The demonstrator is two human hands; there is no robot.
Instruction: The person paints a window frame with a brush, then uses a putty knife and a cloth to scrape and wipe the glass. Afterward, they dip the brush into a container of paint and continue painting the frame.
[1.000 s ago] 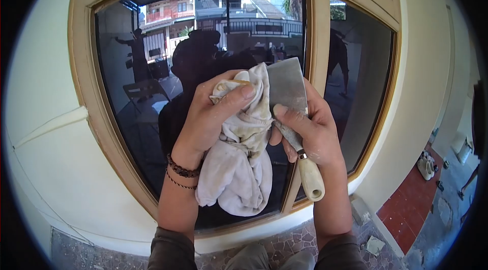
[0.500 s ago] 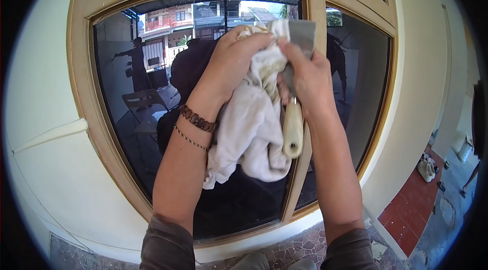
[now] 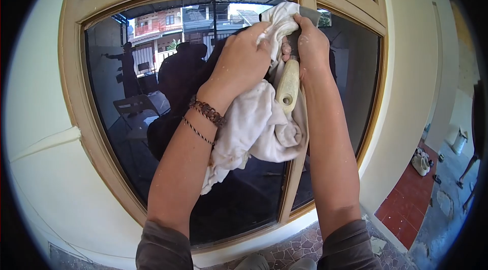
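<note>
A crumpled white cloth (image 3: 246, 117) with brownish stains hangs between my hands, in front of the window. My left hand (image 3: 238, 61) is closed around its upper part. On the right, my right hand (image 3: 312, 44) grips a putty knife (image 3: 288, 84) near the blade, its thumb at the top where the cloth is folded against the metal. The knife's cream handle points down, with a hole at its end. Most of the grey blade is hidden by the cloth and my right hand, and only a corner shows beyond the thumb.
Close ahead stands a dark window pane (image 3: 244, 209) in a tan wooden frame (image 3: 101, 140), reflecting houses and a chair. A cream wall (image 3: 46, 183) is at left. Shoes (image 3: 421, 163) sit on red tiles (image 3: 406, 209) at right. A person's leg (image 3: 468, 171) shows at the far right.
Both hands have moved up slightly, and the putty knife has risen with them. The cloth now covers more of the blade, folded over its upper part. My left hand has turned and sits lower on the cloth.
</note>
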